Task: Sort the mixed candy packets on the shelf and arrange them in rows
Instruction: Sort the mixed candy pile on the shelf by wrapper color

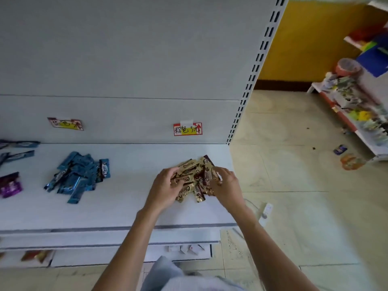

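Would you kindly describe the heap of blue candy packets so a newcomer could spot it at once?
Find the long white metal shelf. Left of the left hand and right hand holding gold-and-brown foil packets lies a loose heap of light blue foil packets. Unlike the flat dark strips and purple foil packet further left, it is piled and pale blue.

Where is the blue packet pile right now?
Head view: the blue packet pile lies on the left part of the shelf, between the purple packets at the far left edge and the gold packets to its right.
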